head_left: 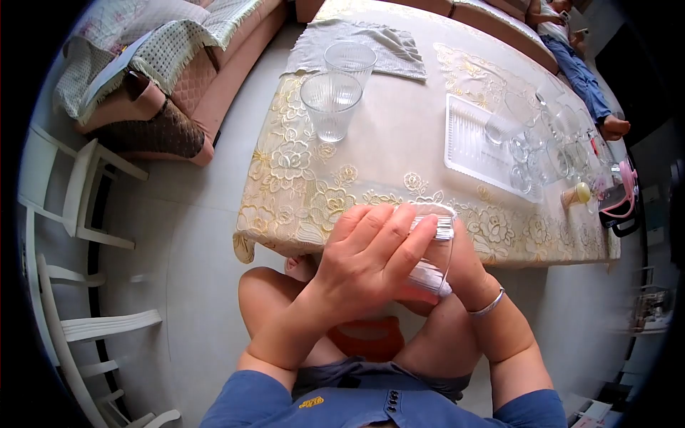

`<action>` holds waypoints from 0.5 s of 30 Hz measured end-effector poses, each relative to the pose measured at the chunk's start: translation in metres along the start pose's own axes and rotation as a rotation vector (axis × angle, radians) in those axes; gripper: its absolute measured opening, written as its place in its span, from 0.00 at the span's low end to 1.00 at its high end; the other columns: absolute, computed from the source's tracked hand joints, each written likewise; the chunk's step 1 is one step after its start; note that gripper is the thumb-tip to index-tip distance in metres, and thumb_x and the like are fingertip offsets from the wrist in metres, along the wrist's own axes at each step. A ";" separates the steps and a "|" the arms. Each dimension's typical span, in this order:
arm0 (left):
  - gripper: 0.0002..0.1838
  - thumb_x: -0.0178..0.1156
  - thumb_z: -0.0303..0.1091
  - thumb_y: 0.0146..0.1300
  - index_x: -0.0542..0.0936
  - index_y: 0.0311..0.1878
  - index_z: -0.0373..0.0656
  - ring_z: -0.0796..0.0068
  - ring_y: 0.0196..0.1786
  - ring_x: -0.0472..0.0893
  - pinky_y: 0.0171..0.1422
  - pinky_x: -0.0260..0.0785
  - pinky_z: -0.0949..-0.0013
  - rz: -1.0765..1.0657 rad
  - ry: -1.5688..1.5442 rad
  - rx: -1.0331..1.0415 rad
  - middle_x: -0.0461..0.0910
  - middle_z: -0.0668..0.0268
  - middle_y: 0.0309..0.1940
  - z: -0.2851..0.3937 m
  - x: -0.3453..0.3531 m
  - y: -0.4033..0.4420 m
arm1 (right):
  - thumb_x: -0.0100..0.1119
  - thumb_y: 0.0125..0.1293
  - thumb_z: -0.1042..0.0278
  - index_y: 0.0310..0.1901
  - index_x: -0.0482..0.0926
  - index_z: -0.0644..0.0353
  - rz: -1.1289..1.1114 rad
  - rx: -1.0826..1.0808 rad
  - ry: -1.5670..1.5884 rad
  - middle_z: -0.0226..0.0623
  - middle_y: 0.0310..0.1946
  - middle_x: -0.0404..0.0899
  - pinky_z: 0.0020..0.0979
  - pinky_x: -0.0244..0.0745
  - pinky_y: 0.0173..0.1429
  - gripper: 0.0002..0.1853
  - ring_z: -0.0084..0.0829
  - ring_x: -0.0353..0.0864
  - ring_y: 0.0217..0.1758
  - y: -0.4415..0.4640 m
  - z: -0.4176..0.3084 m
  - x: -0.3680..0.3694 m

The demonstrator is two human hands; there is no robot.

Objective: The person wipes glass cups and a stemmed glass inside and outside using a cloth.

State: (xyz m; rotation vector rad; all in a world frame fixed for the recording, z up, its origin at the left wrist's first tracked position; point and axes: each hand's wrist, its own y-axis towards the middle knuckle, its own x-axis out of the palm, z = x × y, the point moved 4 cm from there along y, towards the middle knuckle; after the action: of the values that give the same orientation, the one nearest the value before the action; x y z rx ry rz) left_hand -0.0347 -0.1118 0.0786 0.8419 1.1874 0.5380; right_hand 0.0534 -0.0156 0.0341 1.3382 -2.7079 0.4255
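Above the near table edge, my left hand [371, 246] has its fingers wrapped over a clear glass [441, 260] with ribbed parts. My right hand [465, 267] grips the same glass from the right side, its fingers mostly hidden behind it. Something white, perhaps a cloth, shows through the lower part of the glass. Two ribbed clear glasses stand at the table's back left, a front one [332, 107] and a rear one [351, 60], the rear one beside a grey cloth [392, 50].
On the lace-covered table [399, 128] are a white ribbed tray [471, 146], several clear glasses [564, 150], a small jar [576, 194] and a pink-handled item [628, 189]. White chairs [110, 324] and a pink sofa [193, 85] stand left. A person [581, 71] reclines at back right.
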 end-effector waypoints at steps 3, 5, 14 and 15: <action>0.39 0.63 0.59 0.40 0.70 0.51 0.39 0.56 0.43 0.76 0.50 0.66 0.58 -0.209 -0.177 -0.119 0.74 0.55 0.43 -0.003 -0.015 0.012 | 0.62 0.53 0.72 0.35 0.75 0.61 -0.030 -0.094 -0.264 0.29 0.29 0.77 0.24 0.71 0.36 0.08 0.17 0.72 0.33 -0.005 -0.012 0.000; 0.41 0.64 0.58 0.39 0.70 0.53 0.39 0.54 0.44 0.76 0.50 0.67 0.59 -0.373 -0.501 -0.155 0.74 0.53 0.45 -0.011 -0.018 0.012 | 0.62 0.53 0.73 0.35 0.75 0.61 -0.036 -0.182 -0.495 0.29 0.28 0.77 0.23 0.70 0.36 0.09 0.17 0.72 0.34 -0.007 -0.017 0.001; 0.36 0.66 0.54 0.37 0.74 0.48 0.38 0.60 0.41 0.77 0.43 0.71 0.64 -0.192 -0.218 -0.148 0.77 0.58 0.41 -0.008 -0.006 0.007 | 0.63 0.51 0.75 0.36 0.76 0.62 0.030 -0.198 -0.389 0.30 0.30 0.77 0.24 0.71 0.38 0.10 0.18 0.73 0.35 0.001 -0.013 -0.011; 0.36 0.66 0.54 0.37 0.74 0.48 0.38 0.60 0.41 0.77 0.43 0.71 0.64 -0.190 -0.214 -0.146 0.77 0.58 0.41 -0.008 -0.006 0.006 | 0.62 0.51 0.75 0.37 0.76 0.62 0.039 -0.196 -0.356 0.31 0.31 0.77 0.24 0.71 0.38 0.10 0.19 0.73 0.35 0.002 -0.013 -0.010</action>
State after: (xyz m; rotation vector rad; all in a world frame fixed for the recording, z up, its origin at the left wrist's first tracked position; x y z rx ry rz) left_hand -0.0433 -0.1103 0.0855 0.6370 1.0067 0.3639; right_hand 0.0578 -0.0033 0.0440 1.4245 -2.9601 -0.0869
